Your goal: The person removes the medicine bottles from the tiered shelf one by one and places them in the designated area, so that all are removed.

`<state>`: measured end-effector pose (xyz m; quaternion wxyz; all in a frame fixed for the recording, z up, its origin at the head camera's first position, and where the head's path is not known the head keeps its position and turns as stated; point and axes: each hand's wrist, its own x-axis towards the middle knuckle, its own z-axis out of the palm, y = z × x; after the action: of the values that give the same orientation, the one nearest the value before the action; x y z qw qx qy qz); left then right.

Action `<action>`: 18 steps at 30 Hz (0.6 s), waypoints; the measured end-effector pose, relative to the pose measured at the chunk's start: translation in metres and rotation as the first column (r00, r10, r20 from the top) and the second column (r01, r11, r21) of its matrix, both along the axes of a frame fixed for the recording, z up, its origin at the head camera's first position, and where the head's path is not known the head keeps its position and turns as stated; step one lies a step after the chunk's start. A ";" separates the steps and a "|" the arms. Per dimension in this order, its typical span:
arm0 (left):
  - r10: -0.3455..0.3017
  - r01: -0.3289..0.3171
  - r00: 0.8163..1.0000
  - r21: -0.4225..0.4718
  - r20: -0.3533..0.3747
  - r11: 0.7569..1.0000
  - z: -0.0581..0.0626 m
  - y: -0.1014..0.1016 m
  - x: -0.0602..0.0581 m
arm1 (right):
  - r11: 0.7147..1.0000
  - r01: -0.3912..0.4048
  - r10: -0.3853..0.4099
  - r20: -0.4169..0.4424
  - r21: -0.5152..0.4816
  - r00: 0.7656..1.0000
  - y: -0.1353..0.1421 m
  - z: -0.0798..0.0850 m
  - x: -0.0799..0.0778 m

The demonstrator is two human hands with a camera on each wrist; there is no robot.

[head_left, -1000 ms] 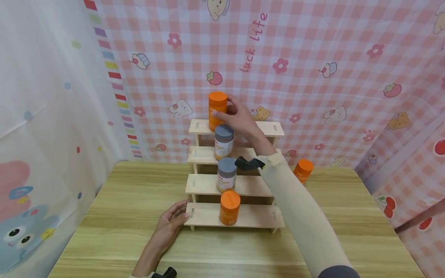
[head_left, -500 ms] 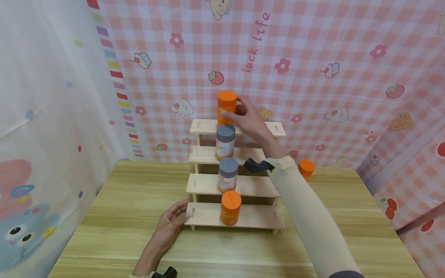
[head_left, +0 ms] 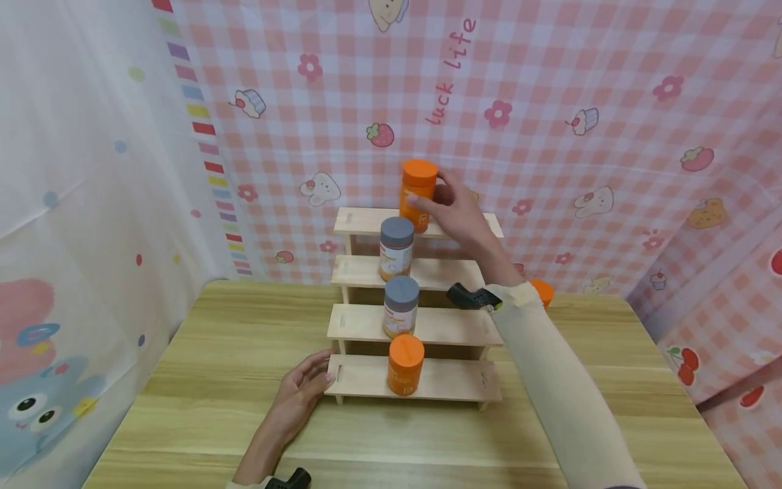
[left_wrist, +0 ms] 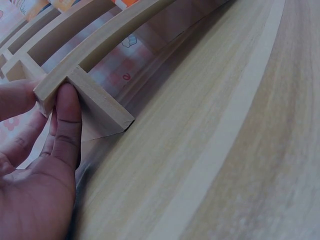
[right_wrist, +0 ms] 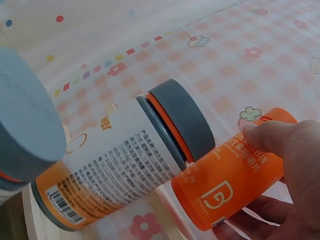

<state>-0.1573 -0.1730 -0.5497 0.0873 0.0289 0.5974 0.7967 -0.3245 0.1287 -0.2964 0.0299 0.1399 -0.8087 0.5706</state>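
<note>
My right hand [head_left: 461,214] grips an orange supplement bottle [head_left: 418,187] upright at the top step, thumb in front and fingers behind. In the right wrist view that orange bottle [right_wrist: 235,175] shows white lettering and a large B. With my left hand [head_left: 298,395] I pinch the left end of a four-step wooden display stand [head_left: 452,377]. The left wrist view shows the thumb above the lowest board [left_wrist: 75,57] and fingers beneath it. Grey-capped bottles stand on the two middle steps, one upper [head_left: 396,255] and one lower [head_left: 400,311]. Another orange bottle [head_left: 405,370] occupies the bottom step.
One more orange bottle [head_left: 541,292] stands behind the right forearm, mostly hidden by the sleeve [head_left: 562,380]. The stand rests on a wood-grain table [head_left: 201,380]. A pink checked cloth [head_left: 550,163] hangs close behind the top step, and a white printed curtain [head_left: 91,204] hangs at left.
My right hand has shifted the orange bottle rightward along the top step, from left of the grey-capped bottles to right of them. The left hand keeps its hold on the stand.
</note>
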 end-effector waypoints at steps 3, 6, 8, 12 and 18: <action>0.002 -0.002 1.000 -0.004 -0.006 1.000 0.000 0.000 0.000 | 1.000 0.007 -0.007 -0.017 -0.008 1.000 0.005 0.000 0.003; 0.009 -0.009 1.000 -0.010 -0.017 1.000 0.000 0.001 0.001 | 1.000 0.014 -0.015 -0.028 -0.010 0.999 0.010 -0.001 0.007; 0.011 -0.011 1.000 -0.011 -0.021 1.000 0.000 0.001 0.001 | 1.000 0.018 -0.018 -0.034 -0.012 0.999 0.013 -0.001 0.009; 0.005 -0.005 1.000 -0.005 -0.024 1.000 0.000 0.001 0.000 | 0.999 0.019 -0.020 -0.050 -0.026 0.999 0.018 -0.001 0.015; 0.011 -0.011 1.000 -0.002 -0.014 1.000 -0.001 0.001 0.000 | 0.999 0.027 -0.030 -0.060 -0.042 0.998 0.027 -0.002 0.023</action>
<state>-0.1578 -0.1715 -0.5503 0.0788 0.0308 0.5991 0.7962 -0.3017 0.1558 -0.2988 0.0655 0.1450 -0.7972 0.5823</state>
